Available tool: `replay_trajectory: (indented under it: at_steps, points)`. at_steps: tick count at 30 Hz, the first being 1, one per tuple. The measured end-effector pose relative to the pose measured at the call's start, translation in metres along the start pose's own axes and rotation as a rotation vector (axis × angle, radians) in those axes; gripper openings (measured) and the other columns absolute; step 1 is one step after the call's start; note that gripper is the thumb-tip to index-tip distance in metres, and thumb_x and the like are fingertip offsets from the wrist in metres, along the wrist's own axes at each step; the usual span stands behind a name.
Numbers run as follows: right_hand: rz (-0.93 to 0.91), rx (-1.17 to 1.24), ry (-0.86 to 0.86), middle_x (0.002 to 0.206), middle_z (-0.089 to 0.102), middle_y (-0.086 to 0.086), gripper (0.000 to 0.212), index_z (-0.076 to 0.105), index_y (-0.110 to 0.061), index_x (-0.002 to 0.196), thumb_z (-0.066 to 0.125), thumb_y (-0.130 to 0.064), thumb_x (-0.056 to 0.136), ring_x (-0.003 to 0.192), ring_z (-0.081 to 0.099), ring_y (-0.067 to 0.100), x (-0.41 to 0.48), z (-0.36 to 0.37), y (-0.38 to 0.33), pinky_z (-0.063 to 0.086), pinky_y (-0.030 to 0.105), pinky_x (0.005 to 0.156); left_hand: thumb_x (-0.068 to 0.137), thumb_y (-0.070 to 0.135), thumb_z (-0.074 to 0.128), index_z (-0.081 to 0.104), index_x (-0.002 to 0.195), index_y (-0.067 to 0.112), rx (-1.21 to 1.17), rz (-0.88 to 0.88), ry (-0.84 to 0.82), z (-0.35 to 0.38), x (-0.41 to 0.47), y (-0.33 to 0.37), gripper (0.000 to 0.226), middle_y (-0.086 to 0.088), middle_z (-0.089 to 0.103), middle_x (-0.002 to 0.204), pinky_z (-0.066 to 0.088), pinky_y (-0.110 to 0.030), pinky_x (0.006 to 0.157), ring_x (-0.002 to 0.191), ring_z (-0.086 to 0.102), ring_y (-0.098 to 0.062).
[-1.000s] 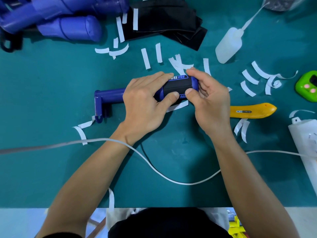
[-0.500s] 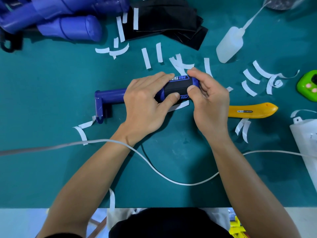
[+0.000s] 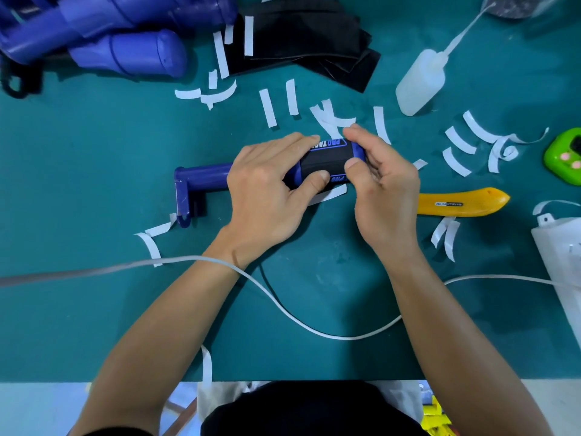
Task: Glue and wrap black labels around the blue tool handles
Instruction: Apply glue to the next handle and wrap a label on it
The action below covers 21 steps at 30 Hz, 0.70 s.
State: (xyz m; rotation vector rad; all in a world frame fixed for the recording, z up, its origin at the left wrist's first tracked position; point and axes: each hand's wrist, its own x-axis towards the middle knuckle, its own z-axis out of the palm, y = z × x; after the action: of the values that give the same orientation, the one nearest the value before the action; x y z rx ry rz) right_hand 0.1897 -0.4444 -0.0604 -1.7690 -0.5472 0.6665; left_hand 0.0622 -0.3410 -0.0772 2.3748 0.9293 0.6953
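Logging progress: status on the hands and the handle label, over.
Left hand, right hand both pinching blue tool handle. Black label wrapped on it. White strip lies close by.

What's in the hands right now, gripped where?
One blue tool handle, by both: left hand and right hand pinch its end wrapped in the black label, thumbs near side, fingers far side.

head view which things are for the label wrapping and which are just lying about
In use: blue tool handle, black label, glue bottle, spare black labels, other blue handles.
Lying about: yellow utility knife, green gadget, white paper strips, white cable.
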Motion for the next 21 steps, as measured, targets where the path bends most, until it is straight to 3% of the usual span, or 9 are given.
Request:
replay_trajectory:
  at_steps: [7, 9, 12, 17, 21]
  points:
    - [-0.025, -0.051, 0.015, 0.106, 0.071, -0.011, 0.037, 0.070, -0.022, 0.127, 0.065, -0.012, 0.091, 0.108, 0.069, 0.015, -0.004, 0.002, -0.004, 0.055, 0.041, 0.102, 0.087, 0.039, 0.078, 0.077, 0.123, 0.020, 0.000, 0.002, 0.008, 0.000, -0.001, 0.001, 0.040, 0.007, 0.075, 0.123, 0.038, -0.025, 0.099, 0.112, 0.068, -0.015]
    - [-0.032, -0.072, 0.033, 0.104, 0.071, -0.008, 0.036, 0.071, -0.021, 0.125, 0.065, -0.012, 0.091, 0.106, 0.069, 0.015, -0.004, 0.003, -0.004, 0.055, 0.041, 0.101, 0.086, 0.039, 0.078, 0.077, 0.123, 0.020, 0.001, -0.001, 0.006, 0.000, -0.001, 0.001, 0.041, 0.007, 0.075, 0.124, 0.037, -0.025, 0.099, 0.112, 0.068, -0.016]
    - [-0.046, -0.101, 0.052, 0.101, 0.069, -0.017, 0.035, 0.071, -0.019, 0.124, 0.067, -0.013, 0.090, 0.104, 0.069, 0.014, -0.004, 0.005, -0.006, 0.056, 0.040, 0.099, 0.086, 0.039, 0.078, 0.077, 0.123, 0.020, 0.009, -0.001, 0.005, 0.000, -0.001, 0.001, 0.042, 0.007, 0.075, 0.123, 0.036, -0.023, 0.098, 0.111, 0.068, -0.016]
    - [-0.049, -0.128, 0.087, 0.098, 0.073, -0.001, 0.034, 0.072, -0.019, 0.119, 0.073, -0.016, 0.085, 0.095, 0.070, 0.018, -0.005, 0.008, -0.010, 0.058, 0.044, 0.092, 0.085, 0.040, 0.083, 0.077, 0.122, 0.019, 0.019, 0.004, 0.013, 0.001, -0.001, 0.000, 0.043, 0.007, 0.075, 0.123, 0.035, -0.019, 0.099, 0.111, 0.068, -0.015]
    - [-0.038, -0.138, 0.102, 0.099, 0.075, -0.004, 0.035, 0.073, -0.016, 0.117, 0.076, -0.016, 0.083, 0.095, 0.072, 0.018, -0.003, 0.009, -0.013, 0.059, 0.041, 0.091, 0.085, 0.041, 0.082, 0.077, 0.124, 0.020, 0.035, 0.007, 0.000, -0.001, 0.000, 0.000, 0.045, 0.006, 0.075, 0.124, 0.034, -0.020, 0.099, 0.112, 0.067, -0.015]
